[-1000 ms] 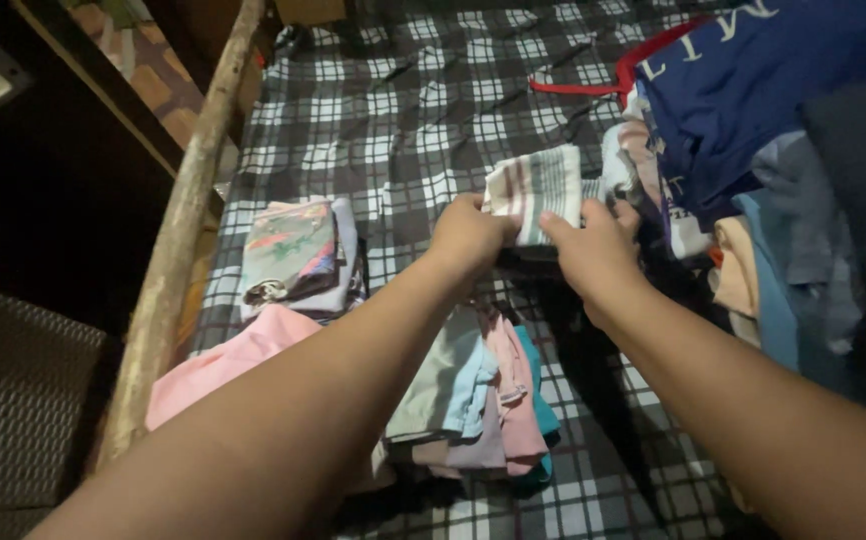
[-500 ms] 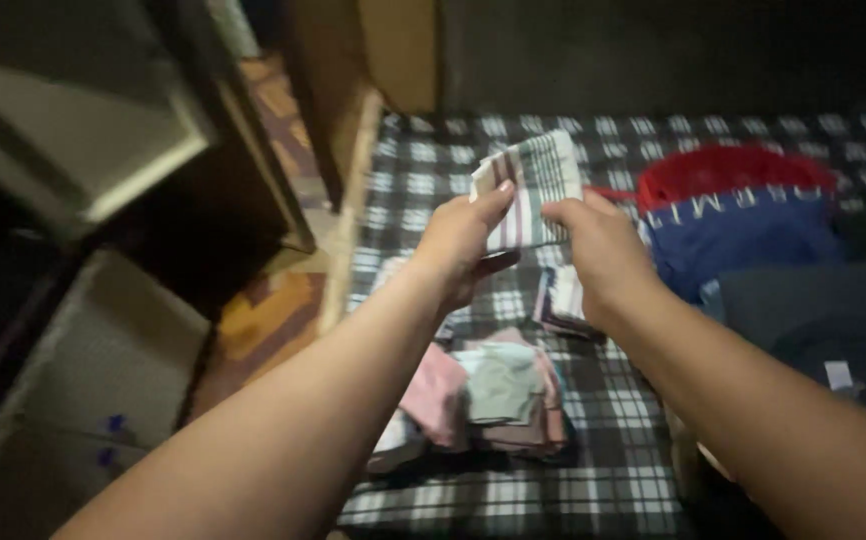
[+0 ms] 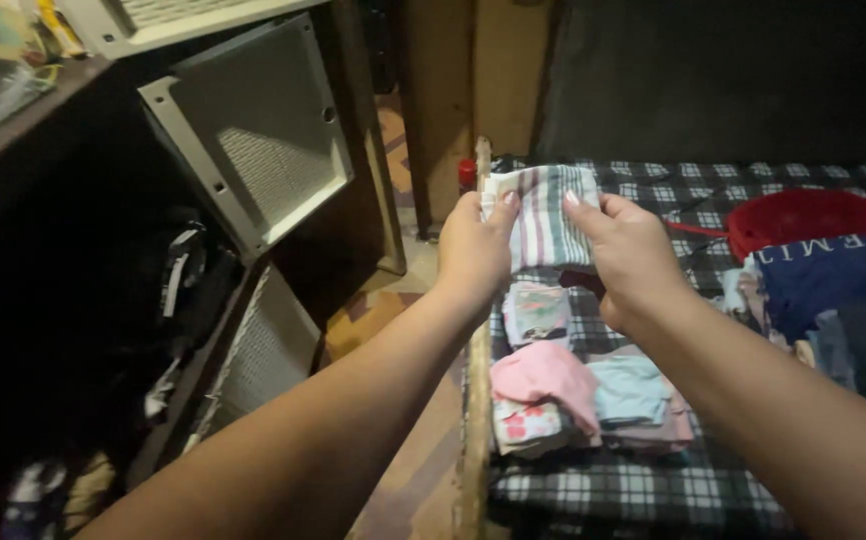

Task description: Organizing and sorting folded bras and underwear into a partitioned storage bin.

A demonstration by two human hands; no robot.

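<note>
While both grip it, striped cloth (image 3: 551, 215) spans left hand (image 3: 473, 252) and right hand (image 3: 628, 255).

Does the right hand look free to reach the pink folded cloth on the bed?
Probably not yet: the right hand and left hand both grip the striped cloth. Nothing covers the pink folded cloth.

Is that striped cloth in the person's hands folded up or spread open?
Folded. The striped cloth is a compact rectangle with stacked edges, pinched between the left hand and right hand above the checked bedsheet.

Checked bed cover (image 3: 643, 490): folded clothes piles (image 3: 593, 395), red basket (image 3: 813, 215).
</note>
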